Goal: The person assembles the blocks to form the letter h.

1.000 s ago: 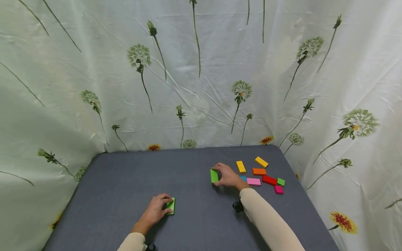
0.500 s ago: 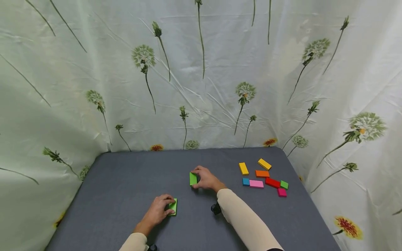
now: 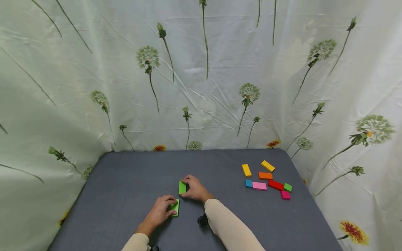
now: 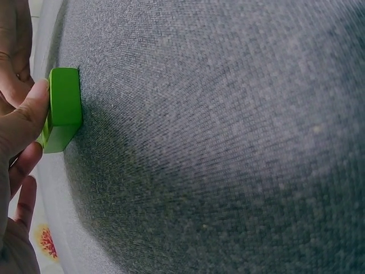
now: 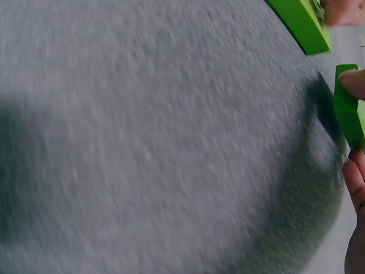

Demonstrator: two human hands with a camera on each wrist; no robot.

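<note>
My left hand [image 3: 161,210] pinches a green block [image 3: 176,208] that sits on the grey tabletop, near the middle front; in the left wrist view the thumb lies along the side of this block [image 4: 65,97]. Just beyond it and a little to the right, my right hand [image 3: 195,188] grips a second green block [image 3: 182,188] between thumb and fingers. The right wrist view shows this second block [image 5: 347,108] over its shadow, apart from the first one [image 5: 302,23].
On the table's right side lie two yellow blocks [image 3: 246,170], an orange block [image 3: 265,175], a blue one [image 3: 248,183], a pink one [image 3: 259,186], a red one [image 3: 276,184], a small green one [image 3: 287,187] and a magenta one [image 3: 285,195]. A flowered curtain [image 3: 213,104] hangs behind.
My right hand has carried its green block leftward, away from the coloured blocks, and close to the left hand. The left hand has stayed on its block. The head view has shifted slightly.
</note>
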